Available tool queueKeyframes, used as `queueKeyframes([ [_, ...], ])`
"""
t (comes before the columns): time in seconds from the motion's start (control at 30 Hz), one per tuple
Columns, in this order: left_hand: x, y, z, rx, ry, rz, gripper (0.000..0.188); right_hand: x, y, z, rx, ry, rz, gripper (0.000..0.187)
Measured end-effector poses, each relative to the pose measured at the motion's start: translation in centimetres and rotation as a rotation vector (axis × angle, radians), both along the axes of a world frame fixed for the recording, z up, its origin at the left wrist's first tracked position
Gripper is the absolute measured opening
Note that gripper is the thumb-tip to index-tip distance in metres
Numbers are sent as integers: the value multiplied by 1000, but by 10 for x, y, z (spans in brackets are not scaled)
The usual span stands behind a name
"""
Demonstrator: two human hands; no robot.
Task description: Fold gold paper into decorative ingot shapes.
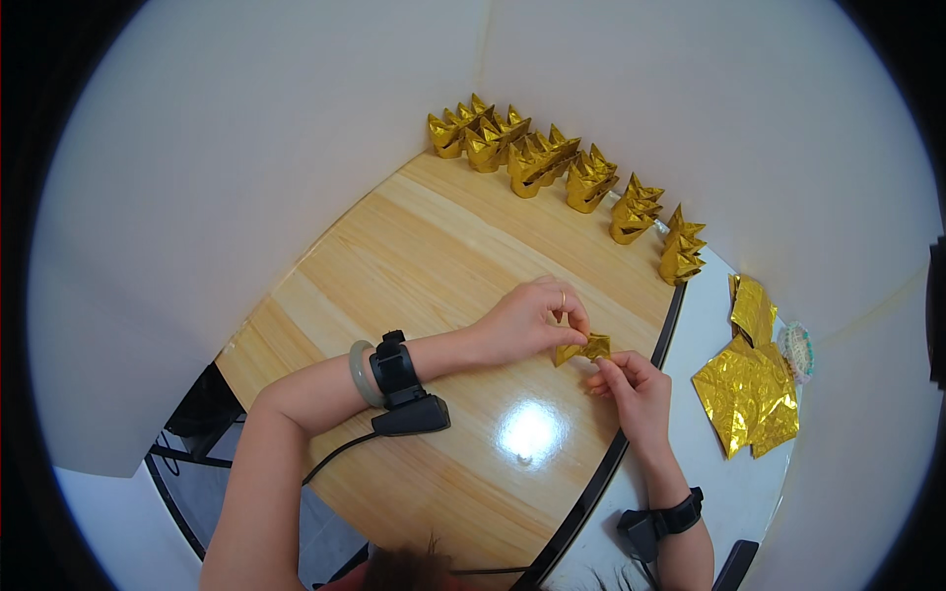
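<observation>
Left hand [537, 313] and right hand [642, 394], fingertips pinched, hold one small folded gold foil piece [596, 347] above the wood-grain counter [394, 256], spiky gold foil shapes [588, 189] lining its far edge, gold foil sheets [727, 396] lying at right.

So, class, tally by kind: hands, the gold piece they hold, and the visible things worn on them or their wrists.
Left hand and right hand: 2
Gold foil piece: 1
Black wrist straps: 2
Bangle: 1
Ring: 1
Total: 7
</observation>
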State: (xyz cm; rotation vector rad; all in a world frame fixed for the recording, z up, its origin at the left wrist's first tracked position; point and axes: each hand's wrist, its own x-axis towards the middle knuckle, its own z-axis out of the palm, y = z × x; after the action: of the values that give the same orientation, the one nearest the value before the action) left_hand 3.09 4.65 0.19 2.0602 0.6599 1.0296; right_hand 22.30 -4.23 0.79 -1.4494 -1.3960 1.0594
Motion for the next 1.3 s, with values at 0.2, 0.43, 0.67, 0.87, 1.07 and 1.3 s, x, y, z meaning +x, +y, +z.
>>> queueKeyframes([
  [0.2, 2, -4, -1, -56, 25, -47, 14, 0, -2, -2, 84, -119, 1, 19],
  [0.43, 7, -4, -8, -879, -247, -264, 17, 5, 1, -2, -103, 647, 72, 28],
  [0.67, 8, -9, -3, -1015, -279, -314, 18, 2, 1, 0, -243, 794, 177, 27],
  [0.87, 8, -11, -4, -1139, -420, -424, 18, 5, 2, 1, -269, 880, 189, 26],
  [1.07, 5, -6, -11, -1241, -588, -486, 13, 4, 1, 6, -220, 972, 136, 28],
  [1.3, 5, -7, 0, -626, -256, -290, 25, 16, 3, 3, -254, 938, 188, 30],
])
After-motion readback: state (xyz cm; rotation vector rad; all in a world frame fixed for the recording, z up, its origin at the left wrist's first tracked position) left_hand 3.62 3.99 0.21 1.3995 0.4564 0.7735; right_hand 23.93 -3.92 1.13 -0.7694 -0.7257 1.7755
